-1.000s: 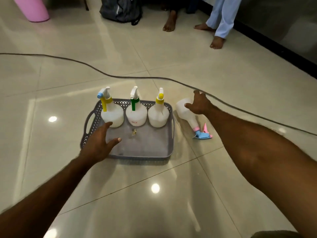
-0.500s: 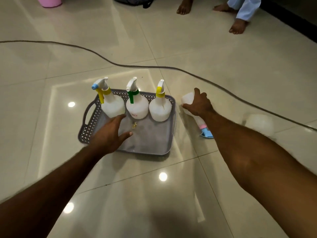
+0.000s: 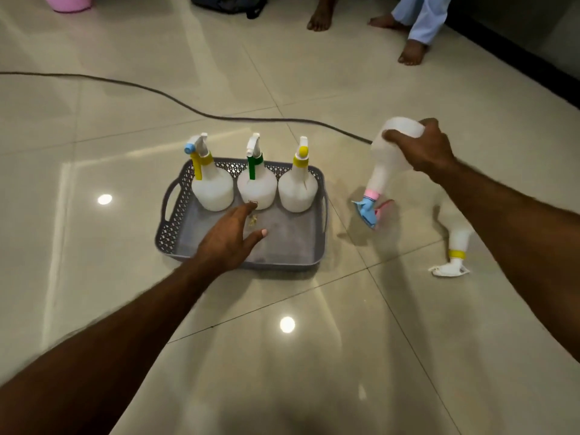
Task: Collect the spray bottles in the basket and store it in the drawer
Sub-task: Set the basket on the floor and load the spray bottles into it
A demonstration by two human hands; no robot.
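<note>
**A:** What have I got in my right hand [image 3: 422, 150]?

**B:** A white bottle [image 3: 390, 155], gripped round its fat end. It hangs head down and tilted, with the pink collar and blue nozzle below the hand and a little to its left, clear of the floor [image 3: 314, 356].

**A:** And my left hand [image 3: 230, 241]?

**B:** Spread open, fingers loose, holding nothing. It sits over the near part of the grey basket [image 3: 318, 259], and one fingertip reaches the foot of the green bottle [image 3: 257, 188].

**A:** Where do the rest stand from that hand?

**B:** Three bottles stand upright in a row along the basket's far side, just beyond your left fingers: the blue-nozzled one [image 3: 212, 188] ahead and left, the green one straight ahead, the yellow one [image 3: 296, 186] ahead and right. They stand shoulder to shoulder.

**A:** Anything outside the basket?

**B:** One more bottle [image 3: 456, 246] lies on the floor under your right forearm, near side of that hand, with a yellow collar and a white trigger head pointing toward us. The forearm hides its body.

**A:** Any writing I can read?

**B:** The green bottle has a small label low on its front, right at your left fingertip. It is too small to make out. I see no brand elsewhere.
</note>
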